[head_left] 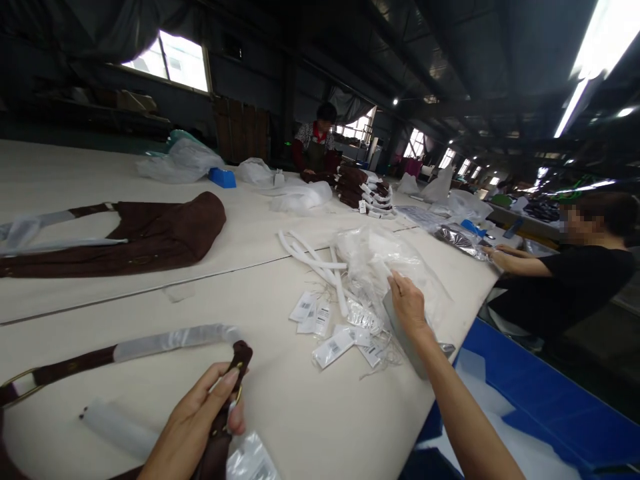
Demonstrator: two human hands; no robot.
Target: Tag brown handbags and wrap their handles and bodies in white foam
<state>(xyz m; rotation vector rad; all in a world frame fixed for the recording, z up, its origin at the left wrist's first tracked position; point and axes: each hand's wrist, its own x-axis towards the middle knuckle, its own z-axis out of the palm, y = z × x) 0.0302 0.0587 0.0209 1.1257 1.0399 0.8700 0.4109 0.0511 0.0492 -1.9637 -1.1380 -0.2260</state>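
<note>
My left hand (203, 407) grips a dark brown bag strap (239, 363) close to its brass-coloured ring, thumb on top. From there the strap curves left, partly wrapped in white film (175, 341), to a brass buckle (20, 387). Over the table's right edge, my right hand (409, 303) has its fingers drawn together beside a pile of clear plastic (380, 257); whatever they pinch is too small to tell. A grey box-like object (406, 340) stands just under that hand. Between my hands lie several white barcode tags (334, 347) with strings and some white foam tubes (313, 257).
Another brown bag (165, 230) lies at the left. Farther back are a blue block (222, 177) and stacked brown bags (353, 183) before a person (315, 147). At the right, a co-worker in black (590, 273) handles plastic. A blue bin (540, 380) stands below the table edge.
</note>
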